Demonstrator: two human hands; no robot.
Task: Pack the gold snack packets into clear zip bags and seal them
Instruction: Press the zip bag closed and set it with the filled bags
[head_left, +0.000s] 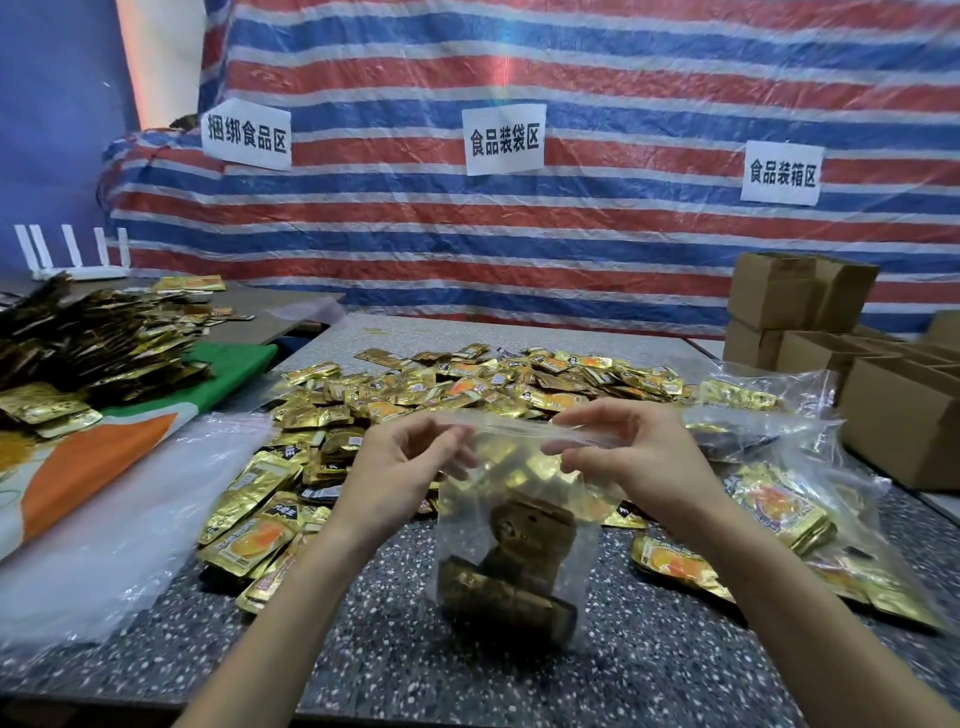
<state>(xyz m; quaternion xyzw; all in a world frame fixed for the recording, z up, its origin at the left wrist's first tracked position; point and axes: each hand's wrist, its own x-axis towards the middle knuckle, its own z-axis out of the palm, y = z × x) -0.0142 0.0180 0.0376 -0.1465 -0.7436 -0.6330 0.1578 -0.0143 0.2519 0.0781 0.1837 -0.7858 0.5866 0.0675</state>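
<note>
A clear zip bag (514, 525) hangs upright over the speckled table (649, 670), with several gold snack packets (511, 582) settled in its lower half. My left hand (402, 467) pinches the bag's top edge at the left. My right hand (623, 452) pinches the same zip strip further right. A wide heap of loose gold packets (467, 389) lies just behind the bag. More packets (254, 530) spread to the left of my left forearm.
Filled clear bags (779, 499) lie to the right. Brown cardboard boxes (893, 410) stand at the far right. A stack of empty clear bags (104, 525) lies at the left, beside an orange-green cloth (104, 457) bearing another packet pile (93, 343). A striped tarp (519, 234) forms the backdrop.
</note>
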